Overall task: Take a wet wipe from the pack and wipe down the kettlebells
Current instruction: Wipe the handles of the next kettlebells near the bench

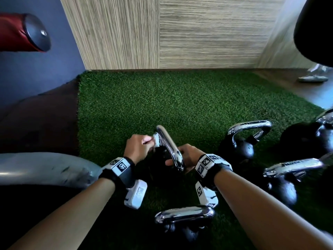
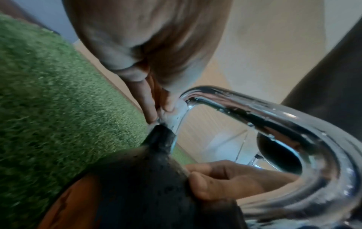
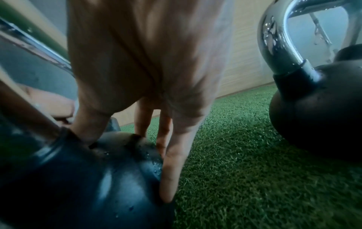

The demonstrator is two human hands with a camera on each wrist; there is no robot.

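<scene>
Head view: a kettlebell (image 1: pixel 162 159) is stood on the green turf (image 1: pixel 180 105), its chrome handle (image 1: pixel 169 147) tilted toward the camera. A wet wipe (image 1: pixel 156 140) is pinched in the left hand (image 1: pixel 138 147) and pressed against the far corner of that handle. The right hand (image 1: pixel 187 156) is laid on the bell beside the near end of the handle, thumb forward; nothing is gripped by it. Four more kettlebells are seen to the right and in front, one of them (image 1: pixel 239 141) just beside the working bell. The pack is not seen. Left wrist view: the wipe (image 2: pixel 176 111) is seen squeezed between thumb and fingertips (image 2: pixel 149 108) at the bend where chrome meets the black collar; droplets are shown on the handle (image 2: pixel 293 131). Right wrist view: straight fingers (image 3: pixel 172 170) are spread down over the black ball (image 3: pixel 78 178), bracing it; the neighbouring bell (image 3: pixel 313 108) is stood apart on the turf. For the step to be done well, the wipe should probably be wrapped round the bar, not dabbed, and drawn along the whole arc. The brace should be kept firm so the bell is not rocked. The wet chrome is likely slippery, so light, even pressure is advised.
</scene>
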